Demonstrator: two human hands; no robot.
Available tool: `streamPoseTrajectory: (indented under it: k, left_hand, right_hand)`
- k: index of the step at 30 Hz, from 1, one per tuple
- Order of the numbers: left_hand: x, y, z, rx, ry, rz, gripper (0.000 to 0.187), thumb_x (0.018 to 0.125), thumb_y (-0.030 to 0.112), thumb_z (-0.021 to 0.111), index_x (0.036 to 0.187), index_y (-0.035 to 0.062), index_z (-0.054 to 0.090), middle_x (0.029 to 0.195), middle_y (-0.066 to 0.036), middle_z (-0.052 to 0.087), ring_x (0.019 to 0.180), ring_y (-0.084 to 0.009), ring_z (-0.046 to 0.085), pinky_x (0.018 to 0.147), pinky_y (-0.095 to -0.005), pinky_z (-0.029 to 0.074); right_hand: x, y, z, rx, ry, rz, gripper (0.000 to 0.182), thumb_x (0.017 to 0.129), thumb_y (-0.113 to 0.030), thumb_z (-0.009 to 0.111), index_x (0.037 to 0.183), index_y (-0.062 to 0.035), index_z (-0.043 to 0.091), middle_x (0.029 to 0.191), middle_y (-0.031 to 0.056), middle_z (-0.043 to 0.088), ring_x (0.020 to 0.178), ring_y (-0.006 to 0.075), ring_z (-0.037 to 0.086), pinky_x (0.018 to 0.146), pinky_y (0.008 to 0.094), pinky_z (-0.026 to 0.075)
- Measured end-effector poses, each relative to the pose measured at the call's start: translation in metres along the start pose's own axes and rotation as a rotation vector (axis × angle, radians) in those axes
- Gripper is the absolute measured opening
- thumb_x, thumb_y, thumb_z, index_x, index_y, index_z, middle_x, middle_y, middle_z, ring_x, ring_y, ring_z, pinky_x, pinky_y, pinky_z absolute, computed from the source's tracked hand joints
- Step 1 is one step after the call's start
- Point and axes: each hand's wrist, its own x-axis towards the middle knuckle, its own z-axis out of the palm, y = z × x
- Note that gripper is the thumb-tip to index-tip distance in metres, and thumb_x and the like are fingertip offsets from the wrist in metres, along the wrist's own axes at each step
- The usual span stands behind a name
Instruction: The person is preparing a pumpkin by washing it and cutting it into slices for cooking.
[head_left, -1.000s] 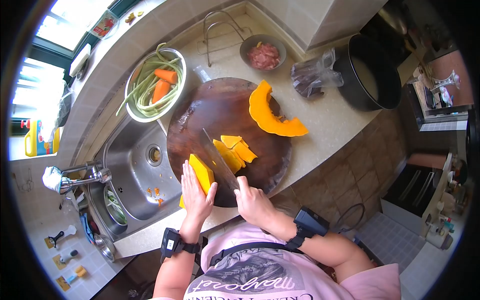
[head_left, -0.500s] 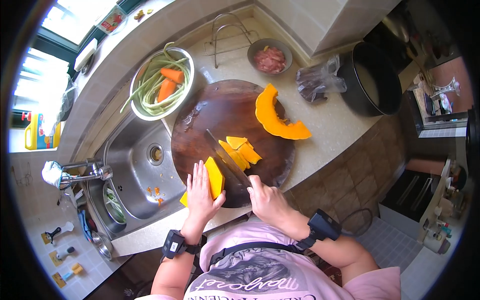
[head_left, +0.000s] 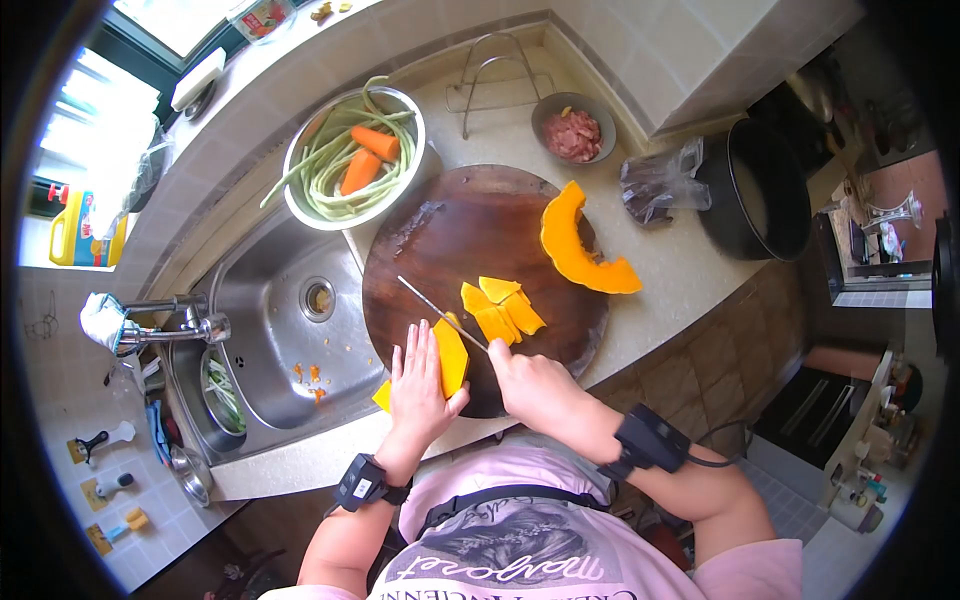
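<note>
Under my left hand [head_left: 418, 385] lies a thick piece of pumpkin [head_left: 453, 358], pressed to the round wooden cutting board [head_left: 470, 220] near its front edge. My fingers lie flat over the piece, the thumb along its right side. My right hand [head_left: 535, 385] is closed around the handle of a knife [head_left: 440, 312]. The blade is seen nearly edge-on, pointing up and left, at the far end of the held piece. Just beyond it rest several cut pumpkin slices [head_left: 500, 310]. A large curved pumpkin wedge [head_left: 575, 250] sits on the board's right side.
Left of the board is the steel sink [head_left: 290, 330]. Behind stand a bowl of green beans and carrots [head_left: 350, 207], a wire rack [head_left: 500, 85] and a bowl of meat [head_left: 573, 133]. To the right are a plastic bag [head_left: 660, 185] and a black pot [head_left: 755, 190].
The knife has shifted left from beside the cut slices to the held piece, its blade now nearly edge-on. My left hand still holds the pumpkin down. The whole view has shifted slightly.
</note>
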Motion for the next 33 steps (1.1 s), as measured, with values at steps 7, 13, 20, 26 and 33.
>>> streamPoseTrajectory:
  k: [7, 13, 20, 26, 33]
  left_hand:
    - [-0.005, -0.002, -0.002, -0.107, 0.105, 0.034, 0.074, 0.067, 0.026, 0.063, 0.128, -0.0047, 0.034, 0.135, -0.021, 0.033, 0.128, -0.0329, 0.028, 0.104, -0.0447, 0.023]
    - [-0.020, -0.026, -0.021, -0.389, 0.110, -0.108, 0.050, 0.075, 0.011, 0.056, 0.122, -0.0018, 0.044, 0.110, -0.020, 0.054, 0.101, -0.0317, 0.053, 0.087, -0.0366, 0.041]
    - [-0.018, -0.051, -0.034, -1.317, -0.088, -0.416, 0.041, 0.083, 0.018, 0.046, 0.121, 0.0020, 0.046, 0.092, -0.011, 0.060, 0.071, -0.0161, 0.057, 0.067, -0.0280, 0.047]
    - [-0.008, -0.055, -0.052, -1.590, -0.181, -0.404, 0.045, 0.080, 0.016, 0.050, 0.123, 0.0029, 0.043, 0.100, -0.010, 0.057, 0.081, -0.0165, 0.055, 0.075, -0.0289, 0.046]
    - [0.001, -0.030, -0.021, -0.986, 0.092, -0.242, 0.056, 0.085, 0.010, 0.052, 0.135, 0.0006, 0.028, 0.119, -0.012, 0.048, 0.105, -0.0227, 0.050, 0.093, -0.0316, 0.037]
  right_hand:
    - [0.014, 0.007, 0.029, 0.068, 0.172, 0.067, 0.017, 0.084, -0.011, 0.045, 0.096, 0.0004, 0.040, 0.060, 0.0213, 0.057, 0.058, 0.0369, 0.059, 0.049, 0.0447, 0.048]
    - [-0.011, 0.019, 0.038, 0.352, 0.373, 0.104, 0.016, 0.086, -0.016, 0.047, 0.093, -0.0025, 0.039, 0.061, 0.0237, 0.056, 0.061, 0.0428, 0.056, 0.052, 0.0508, 0.043]
    - [-0.039, 0.019, 0.020, 0.500, 0.423, 0.063, 0.023, 0.082, -0.010, 0.054, 0.102, 0.0001, 0.046, 0.081, 0.0223, 0.059, 0.076, 0.0387, 0.059, 0.061, 0.0403, 0.047]
    - [-0.051, 0.018, 0.012, 0.559, 0.351, 0.075, 0.034, 0.082, -0.009, 0.054, 0.114, 0.0007, 0.047, 0.096, 0.0236, 0.058, 0.087, 0.0383, 0.058, 0.073, 0.0387, 0.047]
    - [-0.052, 0.009, 0.027, 0.455, 0.460, -0.028, 0.036, 0.084, -0.009, 0.048, 0.118, -0.0016, 0.044, 0.094, 0.0241, 0.058, 0.083, 0.0420, 0.056, 0.069, 0.0450, 0.047]
